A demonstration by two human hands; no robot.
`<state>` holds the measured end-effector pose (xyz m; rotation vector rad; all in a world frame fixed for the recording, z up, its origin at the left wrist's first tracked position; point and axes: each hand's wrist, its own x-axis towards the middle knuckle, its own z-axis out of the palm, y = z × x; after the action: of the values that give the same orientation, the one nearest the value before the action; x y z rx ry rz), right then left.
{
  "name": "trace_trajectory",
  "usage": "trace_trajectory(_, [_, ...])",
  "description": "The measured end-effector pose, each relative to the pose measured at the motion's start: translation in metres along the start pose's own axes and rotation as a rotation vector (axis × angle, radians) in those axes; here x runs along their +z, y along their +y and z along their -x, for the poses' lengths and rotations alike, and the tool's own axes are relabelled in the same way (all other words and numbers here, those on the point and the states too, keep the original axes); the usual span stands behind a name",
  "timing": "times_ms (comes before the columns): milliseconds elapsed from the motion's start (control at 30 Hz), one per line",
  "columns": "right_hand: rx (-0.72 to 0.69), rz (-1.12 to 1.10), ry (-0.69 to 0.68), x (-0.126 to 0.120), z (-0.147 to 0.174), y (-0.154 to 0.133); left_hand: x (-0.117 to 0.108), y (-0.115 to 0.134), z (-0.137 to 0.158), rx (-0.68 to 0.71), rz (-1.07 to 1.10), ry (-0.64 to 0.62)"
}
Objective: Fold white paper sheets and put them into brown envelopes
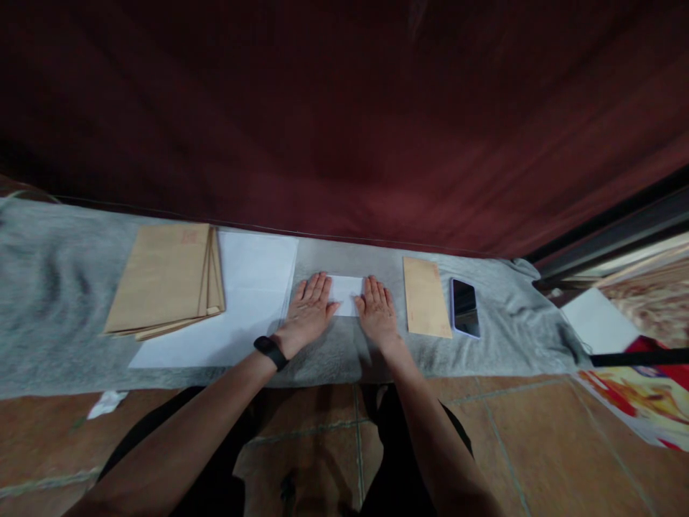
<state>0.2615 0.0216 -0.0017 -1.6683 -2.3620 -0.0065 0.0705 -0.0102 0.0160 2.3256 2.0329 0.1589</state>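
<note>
A small folded piece of white paper (346,293) lies on the grey cloth between my hands. My left hand (311,305) rests flat on its left end, fingers stretched out and pointing away from me. On its right end my right hand (377,305) lies flat in the same way. The palms and fingers cover both ends of the paper. Left of my hands is a stack of large white sheets (258,280). A single brown envelope (427,296) lies a little to the right of my right hand.
Several brown envelopes (161,276) are piled at the left, partly over the white sheets. A phone (465,307) lies right of the single envelope. A dark red cloth (344,143) rises behind the grey cloth (334,355). White scrap (106,403) lies on the tiled floor.
</note>
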Motion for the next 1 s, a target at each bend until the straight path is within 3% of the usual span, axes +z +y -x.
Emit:
trace_trajectory(200, [0.024, 0.039, 0.004, -0.002, 0.003, 0.009, -0.001, -0.002, 0.001, -0.039, -0.004, -0.024])
trace_trajectory(533, [0.077, -0.005, 0.003, -0.017, 0.006, 0.015, 0.001, -0.002, 0.004, -0.042, -0.005, 0.043])
trace_trajectory(667, [-0.046, -0.113, -0.008, -0.025, 0.013, 0.001, 0.0, -0.002, 0.005, -0.034, 0.007, 0.046])
trace_trajectory(833, [-0.29, -0.175, -0.146, -0.022, 0.03, -0.019, -0.002, -0.002, 0.006, -0.044, 0.01, 0.037])
trace_trajectory(1000, [-0.329, -0.118, -0.167, -0.021, 0.036, -0.015, -0.001, -0.002, 0.006, -0.034, 0.013, 0.046])
